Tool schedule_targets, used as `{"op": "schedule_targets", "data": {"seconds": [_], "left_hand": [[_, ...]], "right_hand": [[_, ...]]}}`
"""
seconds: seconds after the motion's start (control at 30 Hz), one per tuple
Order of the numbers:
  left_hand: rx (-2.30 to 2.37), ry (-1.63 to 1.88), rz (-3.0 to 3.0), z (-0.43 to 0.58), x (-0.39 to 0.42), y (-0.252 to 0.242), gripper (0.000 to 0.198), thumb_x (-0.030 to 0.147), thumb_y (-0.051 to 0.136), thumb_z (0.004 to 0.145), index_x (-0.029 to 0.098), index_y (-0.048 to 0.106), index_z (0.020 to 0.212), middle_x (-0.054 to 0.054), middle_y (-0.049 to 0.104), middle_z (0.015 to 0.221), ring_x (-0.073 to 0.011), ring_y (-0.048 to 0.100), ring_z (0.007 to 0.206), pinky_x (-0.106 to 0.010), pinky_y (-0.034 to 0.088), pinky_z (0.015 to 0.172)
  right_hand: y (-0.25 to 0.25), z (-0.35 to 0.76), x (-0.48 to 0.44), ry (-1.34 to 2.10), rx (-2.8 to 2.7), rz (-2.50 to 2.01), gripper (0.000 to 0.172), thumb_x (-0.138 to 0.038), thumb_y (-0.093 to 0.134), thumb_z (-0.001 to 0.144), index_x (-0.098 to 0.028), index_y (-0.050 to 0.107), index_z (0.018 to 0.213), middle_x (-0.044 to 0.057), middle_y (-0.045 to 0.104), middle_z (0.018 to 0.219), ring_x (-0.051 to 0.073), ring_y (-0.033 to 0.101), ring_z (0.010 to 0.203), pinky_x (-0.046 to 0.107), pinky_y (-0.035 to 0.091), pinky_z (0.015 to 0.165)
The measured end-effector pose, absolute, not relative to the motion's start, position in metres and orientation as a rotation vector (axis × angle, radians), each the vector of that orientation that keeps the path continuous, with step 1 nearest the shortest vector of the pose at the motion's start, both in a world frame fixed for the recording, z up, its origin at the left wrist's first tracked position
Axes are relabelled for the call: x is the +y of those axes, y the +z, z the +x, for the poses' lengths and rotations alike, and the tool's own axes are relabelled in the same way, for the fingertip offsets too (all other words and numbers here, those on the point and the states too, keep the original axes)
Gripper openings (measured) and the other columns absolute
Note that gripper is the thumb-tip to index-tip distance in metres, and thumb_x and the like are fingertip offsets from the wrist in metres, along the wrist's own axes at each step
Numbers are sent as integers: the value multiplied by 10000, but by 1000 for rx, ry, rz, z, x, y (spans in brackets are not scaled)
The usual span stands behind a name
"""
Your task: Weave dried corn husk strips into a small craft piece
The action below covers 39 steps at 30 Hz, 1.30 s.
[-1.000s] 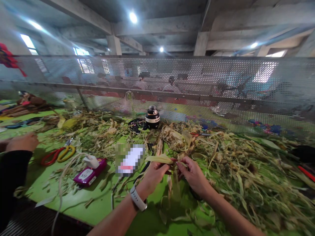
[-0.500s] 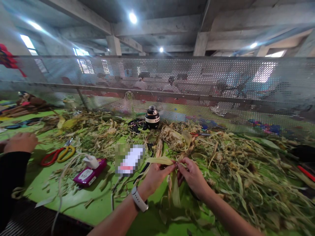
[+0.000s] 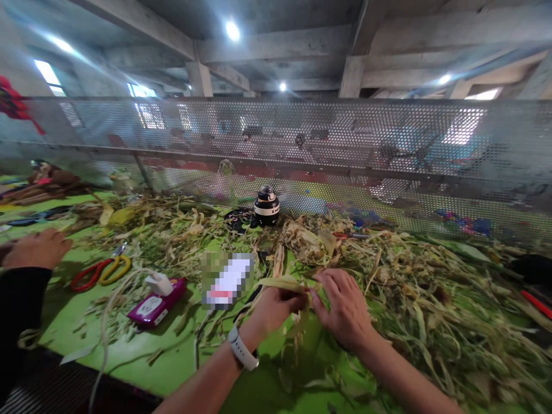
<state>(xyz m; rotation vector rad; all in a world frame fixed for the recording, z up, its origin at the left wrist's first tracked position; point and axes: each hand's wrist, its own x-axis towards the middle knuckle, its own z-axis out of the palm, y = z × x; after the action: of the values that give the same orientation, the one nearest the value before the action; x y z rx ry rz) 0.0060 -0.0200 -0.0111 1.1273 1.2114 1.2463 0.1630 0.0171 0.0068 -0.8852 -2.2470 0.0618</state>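
My left hand point(image 3: 272, 313), wearing a white watch point(image 3: 242, 349) on the wrist, is closed in a pinch on a pale green-yellow corn husk strip point(image 3: 282, 282). One end of the strip points left over the fingers; the other reaches between my hands. My right hand point(image 3: 345, 305) is just to the right, back turned up, its thumb against the husk's end by my left fingertips. The other right fingers curl down and their tips are partly hidden. Dry husk pieces point(image 3: 293, 351) lie below my hands on the green table point(image 3: 181, 368).
Husk shreds point(image 3: 431, 322) are heaped to the right. On the left are a purple power socket point(image 3: 157, 305) with a white plug and cable, red-and-yellow-handled pliers point(image 3: 103, 273), and a co-worker's hand point(image 3: 37, 250). A blurred-out phone-like object point(image 3: 230, 282) and black-and-white container point(image 3: 267, 207) stand ahead, before a perforated metal screen point(image 3: 276, 155).
My right hand has rolled over so its back faces up, and its fingers have moved up and right. The husk hanging between my hands no longer shows. The co-worker's hand has shifted slightly right.
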Motion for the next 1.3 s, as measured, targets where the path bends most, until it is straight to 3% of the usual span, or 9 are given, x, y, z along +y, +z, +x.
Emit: {"op": "schedule_targets", "data": {"seconds": [0.23,0.37,0.53,0.63,0.77,0.9,1.07,1.2,1.3], "left_hand": [[1092,1179,1275,10,-25,-17,126,257,664,631,144,653,685,-12,609,656,-150,488,637,-266,406,624],[1111,1116,1265,8,-23,-10,234,341,679,656,125,623,588,18,505,523,-102,414,527,-233,339,525],[1104,1149,1091,6,-22,-2,313,401,742,591,108,690,686,1,555,553,-87,426,523,-222,336,535],[1109,1155,1027,4,-20,-5,323,414,743,593,112,694,696,1,566,564,-81,435,527,-212,331,538],[1152,1161,1016,2,-16,-13,318,417,741,597,114,685,680,10,556,552,-79,437,522,-209,336,541],[1145,1221,1035,0,-15,-15,340,429,746,587,102,670,640,24,506,503,-78,414,503,-216,315,521],[1113,1220,1045,-3,-17,-10,389,459,757,553,102,691,691,-4,566,571,-95,447,546,-223,330,555],[1138,1206,1094,-3,-17,-10,367,461,744,567,114,691,674,-18,602,615,-112,475,587,-222,354,582],[1146,1193,1183,-4,-17,-12,341,450,720,605,117,683,666,-6,580,588,-104,449,566,-212,337,551]], "right_hand": [[4,153,11,117,-2384,-705,143,-217,502,843,-193,607,937,62,590,818,195,542,780,307,436,696],[6,154,15,489,-2210,-712,131,-194,470,843,-184,600,842,44,603,754,161,560,697,262,447,635],[10,158,28,1069,-1755,-941,175,-344,520,795,-178,546,746,8,581,636,140,548,565,247,464,535],[2,163,42,1188,-1713,-1066,210,-386,537,746,-182,527,696,-8,553,574,135,524,498,250,456,474],[-5,169,47,620,-2031,-1281,151,-335,554,741,-184,551,747,-13,545,565,144,502,508,265,421,504],[8,171,33,-52,-2278,-873,171,-175,492,778,-166,574,928,74,602,807,208,541,768,330,418,697],[16,169,19,-122,-2664,-285,295,-126,504,723,-175,555,1010,69,598,892,201,513,821,335,389,741],[9,165,18,-219,-2704,-273,161,-153,470,804,-199,585,906,51,594,830,182,500,756,322,376,697],[8,166,19,-170,-2579,-322,188,-145,436,841,-203,614,860,48,598,798,172,493,727,302,371,662]]}}
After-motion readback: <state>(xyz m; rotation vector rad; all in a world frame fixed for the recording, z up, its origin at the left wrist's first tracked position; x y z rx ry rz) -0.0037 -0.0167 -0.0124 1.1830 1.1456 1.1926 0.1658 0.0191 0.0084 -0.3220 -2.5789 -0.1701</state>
